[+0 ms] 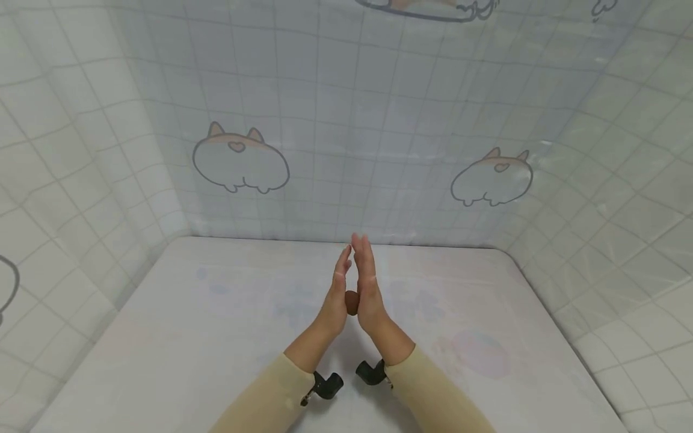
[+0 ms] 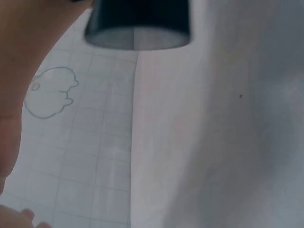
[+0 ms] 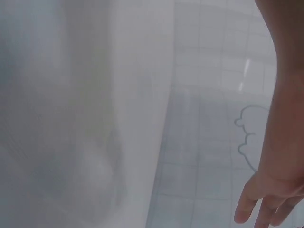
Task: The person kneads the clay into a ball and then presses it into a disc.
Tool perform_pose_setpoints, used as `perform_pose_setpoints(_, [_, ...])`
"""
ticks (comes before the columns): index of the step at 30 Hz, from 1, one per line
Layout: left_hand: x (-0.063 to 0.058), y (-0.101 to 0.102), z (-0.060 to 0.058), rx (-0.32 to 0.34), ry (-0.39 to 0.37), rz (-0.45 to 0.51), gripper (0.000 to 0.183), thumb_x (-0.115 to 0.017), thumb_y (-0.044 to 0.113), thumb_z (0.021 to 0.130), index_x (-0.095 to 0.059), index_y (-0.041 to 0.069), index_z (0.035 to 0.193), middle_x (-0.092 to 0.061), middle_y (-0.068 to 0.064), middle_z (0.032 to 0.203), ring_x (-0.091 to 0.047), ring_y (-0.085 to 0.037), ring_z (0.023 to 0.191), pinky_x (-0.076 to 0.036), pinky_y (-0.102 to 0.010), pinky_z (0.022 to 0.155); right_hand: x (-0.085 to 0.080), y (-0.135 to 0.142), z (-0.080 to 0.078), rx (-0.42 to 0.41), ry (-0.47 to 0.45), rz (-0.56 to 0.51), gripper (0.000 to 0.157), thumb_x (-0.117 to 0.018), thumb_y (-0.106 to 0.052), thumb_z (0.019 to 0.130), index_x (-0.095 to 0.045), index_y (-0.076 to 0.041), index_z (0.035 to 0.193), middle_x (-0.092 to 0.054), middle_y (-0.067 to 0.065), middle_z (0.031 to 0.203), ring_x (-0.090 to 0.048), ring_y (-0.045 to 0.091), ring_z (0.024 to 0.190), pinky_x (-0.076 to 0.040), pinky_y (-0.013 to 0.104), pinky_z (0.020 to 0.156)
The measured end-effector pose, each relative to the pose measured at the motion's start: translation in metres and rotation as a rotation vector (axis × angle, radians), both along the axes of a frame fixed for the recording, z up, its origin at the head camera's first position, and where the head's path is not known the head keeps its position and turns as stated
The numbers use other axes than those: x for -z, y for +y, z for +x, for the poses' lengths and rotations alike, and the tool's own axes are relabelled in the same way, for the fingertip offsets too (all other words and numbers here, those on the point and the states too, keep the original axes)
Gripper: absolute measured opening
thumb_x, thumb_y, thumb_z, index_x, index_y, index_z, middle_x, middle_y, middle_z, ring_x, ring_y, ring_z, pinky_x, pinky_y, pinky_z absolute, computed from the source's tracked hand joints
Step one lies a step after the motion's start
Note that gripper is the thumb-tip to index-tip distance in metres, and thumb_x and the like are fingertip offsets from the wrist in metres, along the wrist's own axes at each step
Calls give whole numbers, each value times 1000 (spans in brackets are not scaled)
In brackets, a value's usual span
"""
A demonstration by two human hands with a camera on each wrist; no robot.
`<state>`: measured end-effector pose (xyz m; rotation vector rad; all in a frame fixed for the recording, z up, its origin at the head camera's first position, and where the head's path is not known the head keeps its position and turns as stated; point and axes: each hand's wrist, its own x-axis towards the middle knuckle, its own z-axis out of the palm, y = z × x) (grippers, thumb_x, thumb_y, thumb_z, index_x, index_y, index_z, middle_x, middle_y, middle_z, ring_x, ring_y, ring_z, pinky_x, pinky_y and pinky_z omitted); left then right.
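Observation:
In the head view, a small rounded brown lump (image 1: 352, 303) sits between the two palms, at the heels of the hands. My left hand (image 1: 335, 300) presses it from the left, with fingers extended forward. From the other side my right hand (image 1: 370, 294) presses against it, its fingers straight and pointing away from me. The palms face each other, and the fingertips come close together. Part of the left hand (image 2: 7, 147) shows along the left edge of the left wrist view. In the right wrist view, the right hand (image 3: 282, 175) shows at the right; the lump is out of sight in both wrist views.
Below the hands lies a white tabletop (image 1: 216, 337) with faint coloured patches. A tiled-pattern backdrop (image 1: 346, 150) with cartoon animal drawings rises behind it and along both sides. Dark wrist cameras, left (image 1: 328, 385) and right (image 1: 370, 373), jut inward from the cream sleeves.

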<state>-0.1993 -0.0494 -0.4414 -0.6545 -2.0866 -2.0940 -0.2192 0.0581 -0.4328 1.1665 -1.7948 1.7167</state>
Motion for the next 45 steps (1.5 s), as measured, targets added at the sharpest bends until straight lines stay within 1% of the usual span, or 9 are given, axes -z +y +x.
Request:
perform_pose_setpoints(8, [3, 0, 4, 120, 44, -33, 78, -1, 72, 97, -5, 29, 162, -1, 4, 168, -9, -33, 152, -8, -74, 110, 4, 7, -11, 65, -84, -25, 85, -9, -69, 101, 4, -10, 161, -6, 17, 166, -5, 33, 153, -7, 56, 120])
perform_pose_setpoints(14, [-1, -3, 1, 190, 119, 81, 85, -3, 72, 97, 3, 18, 162, 7, -3, 168, -5, -34, 152, -1, -64, 116, 16, 8, -12, 9, -138, 31, 85, -9, -73, 99, 5, -17, 162, -1, 10, 168, -2, 28, 153, -4, 59, 118])
perform_pose_setpoints(19, [-11, -3, -1, 107, 158, 138, 82, -4, 71, 98, 5, 21, 162, 4, 2, 167, -6, -28, 153, -2, -57, 119, 19, 3, -6, -35, 21, 45, 83, -7, -64, 103, 8, -4, 159, 3, 21, 166, -1, 33, 153, -6, 49, 121])
perform_pose_setpoints(24, [-17, 0, -2, -7, 99, 150, 84, -9, 76, 96, 5, 26, 162, 0, 3, 167, -6, -30, 153, -5, -60, 118, 14, -1, 2, -82, 131, 0, 82, -6, -59, 105, 11, 2, 157, 1, 28, 163, -1, 35, 153, -4, 42, 122])
perform_pose_setpoints(29, [-15, 1, -5, -78, 58, 121, 87, -13, 80, 93, 2, 29, 162, -4, 2, 167, -9, -25, 153, -5, -66, 115, 10, -2, 9, -90, 133, -21, 82, -5, -60, 105, 12, 0, 157, 0, 28, 163, -2, 36, 152, -4, 45, 122])
perform_pose_setpoints(33, [-10, 1, -6, -120, 51, 22, 86, -12, 81, 92, 1, 32, 161, -8, -1, 167, -11, -26, 153, -8, -71, 112, 8, 0, 12, -79, 100, -34, 82, -6, -63, 104, 11, -3, 158, -1, 24, 165, -2, 37, 152, -4, 43, 122])
perform_pose_setpoints(38, [-2, 3, -6, -154, 40, -62, 87, -8, 80, 92, -1, 29, 162, -12, -7, 166, -14, -27, 152, -17, -67, 113, 7, 2, 12, -55, 80, -52, 85, -7, -64, 103, 10, -2, 158, -5, 23, 165, -4, 37, 152, -5, 42, 121])
perform_pose_setpoints(41, [-1, 6, -1, -145, 28, -94, 90, -7, 82, 90, -1, 28, 162, -14, -12, 165, -15, -28, 152, -20, -68, 112, 5, 4, 9, -23, 78, -54, 84, -6, -64, 103, 10, -3, 158, -5, 23, 165, -5, 35, 152, -6, 42, 122])
perform_pose_setpoints(45, [-1, 9, 6, -74, 12, -69, 86, -5, 80, 92, 0, 30, 162, -9, -8, 167, -12, -30, 152, -15, -74, 109, -1, 7, 2, 5, 59, -41, 82, -7, -63, 104, 9, -5, 159, -4, 21, 165, -3, 35, 153, -5, 49, 121])
